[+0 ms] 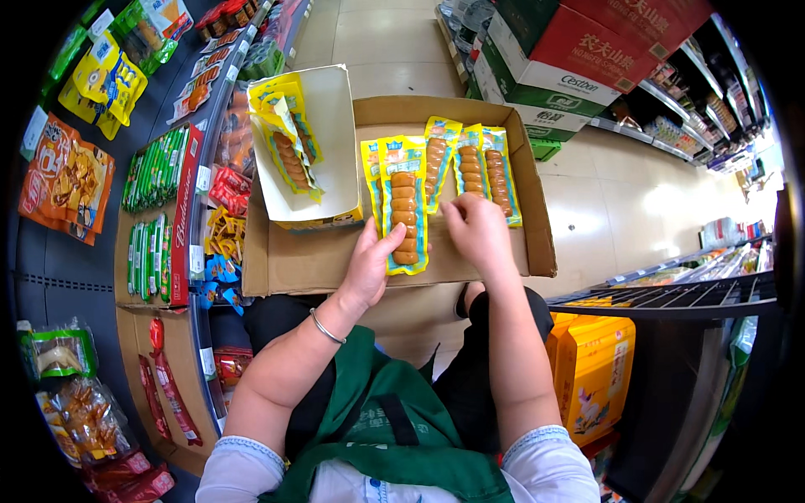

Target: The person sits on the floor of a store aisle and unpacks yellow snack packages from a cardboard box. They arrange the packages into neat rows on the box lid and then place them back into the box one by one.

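The work looks partly done: at least two sausage packs (pixel 291 159) sit in the white box (pixel 346 142) at the tray's (pixel 309 261) far left corner, while several loose packs (pixel 501 172) remain toward its right edge. The left hand (pixel 367 267) pinches one pack (pixel 404 210) over mid-tray; the right hand (pixel 476 230) curls beside the loose ones, its grip unclear.
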